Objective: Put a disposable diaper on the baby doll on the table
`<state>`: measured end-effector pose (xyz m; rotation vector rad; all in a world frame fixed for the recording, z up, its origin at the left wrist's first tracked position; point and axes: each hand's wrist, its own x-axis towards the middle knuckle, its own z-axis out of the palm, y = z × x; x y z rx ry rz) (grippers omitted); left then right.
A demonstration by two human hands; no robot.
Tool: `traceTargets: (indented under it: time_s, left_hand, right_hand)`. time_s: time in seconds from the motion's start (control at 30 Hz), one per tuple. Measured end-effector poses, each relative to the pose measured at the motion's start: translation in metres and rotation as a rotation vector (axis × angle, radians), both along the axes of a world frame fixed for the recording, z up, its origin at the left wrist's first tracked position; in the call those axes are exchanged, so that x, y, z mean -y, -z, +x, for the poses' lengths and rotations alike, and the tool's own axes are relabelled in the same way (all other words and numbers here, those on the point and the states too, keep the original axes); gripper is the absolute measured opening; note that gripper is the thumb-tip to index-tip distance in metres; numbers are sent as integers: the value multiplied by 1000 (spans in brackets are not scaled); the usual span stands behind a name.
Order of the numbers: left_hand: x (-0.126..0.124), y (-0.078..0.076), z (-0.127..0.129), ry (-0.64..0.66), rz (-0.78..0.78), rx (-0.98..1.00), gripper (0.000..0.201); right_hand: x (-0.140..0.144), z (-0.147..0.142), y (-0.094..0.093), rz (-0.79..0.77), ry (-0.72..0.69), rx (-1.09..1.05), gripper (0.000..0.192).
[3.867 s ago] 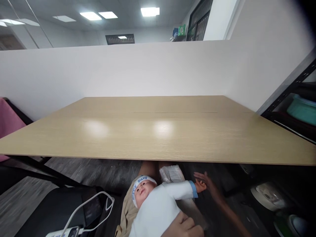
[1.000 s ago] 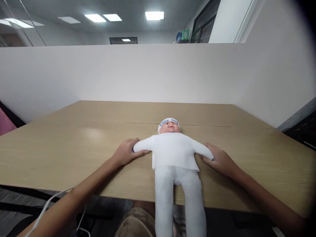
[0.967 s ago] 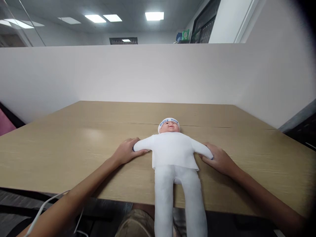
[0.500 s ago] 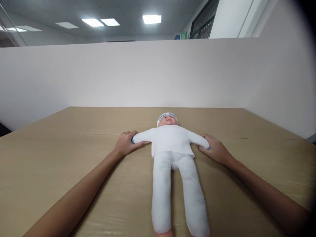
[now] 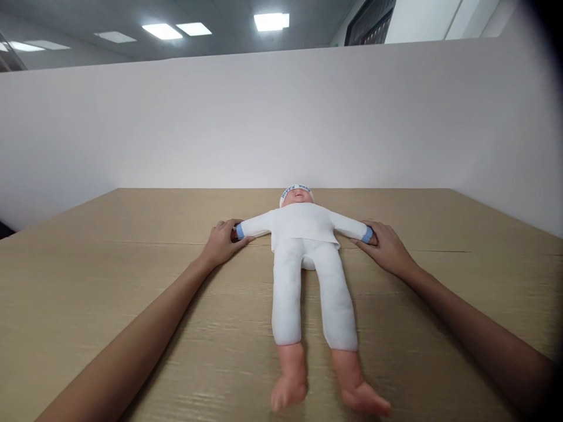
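1. Left hand (image 5: pixel 221 241) of mine is wrapped around one doll (image 5: pixel 303 258) wrist.
2. Right hand (image 5: pixel 386 249) grips the other wrist.
3. Doll lies face up, flat on the table (image 5: pixel 88 281).

Doll (image 5: pixel 303 234) lies on table (image 5: pixel 109 281), between both hands

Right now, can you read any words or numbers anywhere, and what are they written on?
Blue letters on the white headband of the baby doll: too small and foreshortened to read.
Nothing else bears writing: not the wooden table, the white partition wall, nor the doll's white suit.
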<state>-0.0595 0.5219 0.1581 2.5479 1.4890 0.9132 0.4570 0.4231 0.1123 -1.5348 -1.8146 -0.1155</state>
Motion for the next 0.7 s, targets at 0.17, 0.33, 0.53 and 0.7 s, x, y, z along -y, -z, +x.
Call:
traceTargets:
  time_s: [0.17, 0.33, 0.53, 0.7]
  left_hand:
    - [3, 1, -12, 35, -21, 7, 68]
    - [6, 5, -24, 46, 27, 1, 59]
    - [8, 4, -24, 22, 36, -40, 54]
    - [17, 4, -25, -21, 39, -69, 53]
  right_hand:
    - [6, 7, 6, -25, -6, -52, 64]
    - [21, 12, 10, -10, 13, -73, 65]
    - [20, 14, 13, 5, 27, -63, 58]
    - [27, 13, 16, 24, 72, -49, 53]
